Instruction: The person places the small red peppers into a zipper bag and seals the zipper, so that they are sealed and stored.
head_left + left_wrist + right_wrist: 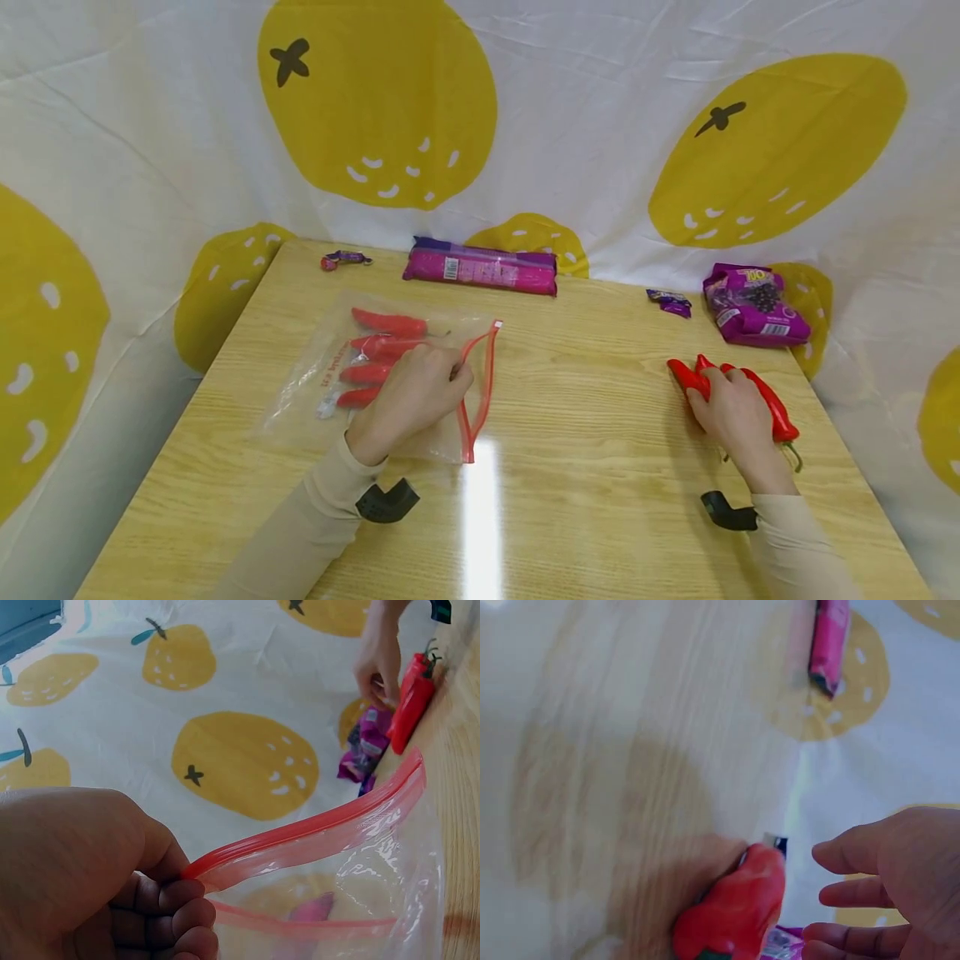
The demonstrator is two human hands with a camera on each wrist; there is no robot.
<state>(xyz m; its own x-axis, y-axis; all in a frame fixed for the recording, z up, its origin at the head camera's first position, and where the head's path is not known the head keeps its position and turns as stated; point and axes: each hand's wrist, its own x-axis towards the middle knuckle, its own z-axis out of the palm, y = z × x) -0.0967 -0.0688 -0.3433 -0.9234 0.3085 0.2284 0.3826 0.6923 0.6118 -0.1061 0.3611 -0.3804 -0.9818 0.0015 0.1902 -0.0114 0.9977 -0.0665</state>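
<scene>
Bag: a clear zip bag [390, 375] lay flat on the left half of the table [585, 467], its red zip strip [480, 392] facing the middle; several red peppers [386, 323] were already inside.
Bag handling: judged thin, limp and slick; it would sag and fold if lifted by its body, so the stiffer zip strip looked the best place to take hold.
Left hand: the left hand [416, 396] rested on the bag with fingers curled, pinching the upper lip of the strip [300, 832]; in the wrist view the mouth stood parted, the lower lip [300, 921] lying below.
Loose peppers: a cluster of red peppers [750, 396] lay on the right half of the table, well apart from the bag.
Pepper handling: judged light, smooth and glossy, so somewhat slippery; firm enough for a pinch across the thick middle, or by the green stem [793, 454].
Right hand: the right hand [738, 417] lay over this cluster; in the wrist view its fingers [855, 855] were spread and loosely bent just beside one pepper [739, 911], with no closed grip showing.
Beyond: a pink packet [480, 267], a purple pouch [753, 304] and two small wrapped sweets [345, 260] sat along the far edge.
Backdrop: a white cloth [600, 125] with yellow fruit.
</scene>
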